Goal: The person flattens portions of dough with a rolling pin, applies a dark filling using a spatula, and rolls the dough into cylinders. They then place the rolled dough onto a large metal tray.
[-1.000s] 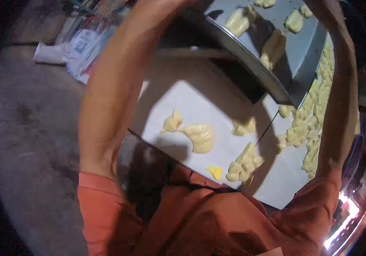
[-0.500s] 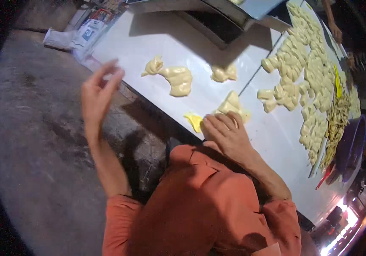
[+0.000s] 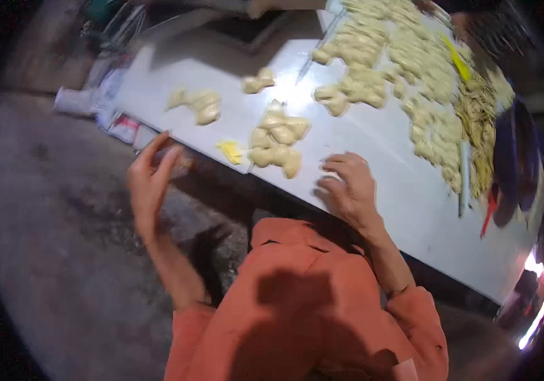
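Observation:
My left hand [image 3: 151,174] hovers off the table's near edge, over the floor, its thumb and fingers apart and nothing in them. Above the near edge of the white table [image 3: 386,209] is my right hand [image 3: 351,190], fingers loosely bent and parted, also holding nothing. Just left of it lies a cluster of pale, glossy dough pieces [image 3: 278,134], not touched by either hand. A small bright yellow piece [image 3: 229,151], of a kind I cannot make out, sits beside that cluster at the edge. Farther back are a dough clump [image 3: 203,106] and a smaller one [image 3: 258,80].
Many dough pieces [image 3: 424,70] cover the far right of the table. Beside them lie a heap of thin, dull yellow strips [image 3: 477,114], a yellow tool [image 3: 457,58], a pale bar [image 3: 465,178] and a red-handled tool [image 3: 490,209]. A dark purple basin [image 3: 517,159] stands at right.
My right hand has come off the dough cluster and moved right. My left hand has dropped slightly. The whole view has shifted, so the table's contents appear farther left.

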Demonstrator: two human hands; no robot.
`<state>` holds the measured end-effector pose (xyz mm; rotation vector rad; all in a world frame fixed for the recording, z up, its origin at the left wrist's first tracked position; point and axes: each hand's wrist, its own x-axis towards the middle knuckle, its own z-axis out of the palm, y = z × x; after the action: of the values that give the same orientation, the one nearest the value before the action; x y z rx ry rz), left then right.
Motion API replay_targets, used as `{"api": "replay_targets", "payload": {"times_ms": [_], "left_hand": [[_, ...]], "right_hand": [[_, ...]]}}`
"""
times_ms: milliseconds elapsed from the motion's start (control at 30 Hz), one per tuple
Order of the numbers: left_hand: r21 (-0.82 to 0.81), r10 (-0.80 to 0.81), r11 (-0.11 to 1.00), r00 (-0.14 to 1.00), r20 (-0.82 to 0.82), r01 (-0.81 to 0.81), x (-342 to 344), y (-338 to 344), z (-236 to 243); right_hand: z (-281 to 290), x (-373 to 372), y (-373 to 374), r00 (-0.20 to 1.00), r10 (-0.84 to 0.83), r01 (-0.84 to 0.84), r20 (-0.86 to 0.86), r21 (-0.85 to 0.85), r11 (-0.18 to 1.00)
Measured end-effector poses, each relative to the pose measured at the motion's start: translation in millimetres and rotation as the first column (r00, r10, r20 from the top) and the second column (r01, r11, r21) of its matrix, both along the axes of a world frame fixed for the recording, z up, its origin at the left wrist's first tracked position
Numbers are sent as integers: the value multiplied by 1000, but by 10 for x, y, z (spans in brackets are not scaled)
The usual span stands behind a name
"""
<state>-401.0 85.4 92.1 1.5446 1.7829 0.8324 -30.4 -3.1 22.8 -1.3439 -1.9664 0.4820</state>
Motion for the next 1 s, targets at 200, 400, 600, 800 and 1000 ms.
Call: {"api": "replay_targets", "payload": {"times_ms": [200,400,600,800,1000], "left_hand": [[15,36,999,998,-49,-36,-179,-176,-126],[-52,-252,966,967,33,253,561,291,-137],[-36,-415,910,908,-54,414,882,310,135],[-156,-347,928,937,-33,338,660,280,-207],[-186,-428,887,904,17,423,758,395,-10]], "right_hand": [[-434,1009,-1247,617,-522,680,589,-66,730],[-537,-186,-480,919,-275,321,283,-131,938],[-735,1184,-1325,300,-709,928,639,-23,372],[-489,156,-983,724,-505,655,471,-237,718],[-263,684,-1495,756,-425,642,498,-437,631]]}}
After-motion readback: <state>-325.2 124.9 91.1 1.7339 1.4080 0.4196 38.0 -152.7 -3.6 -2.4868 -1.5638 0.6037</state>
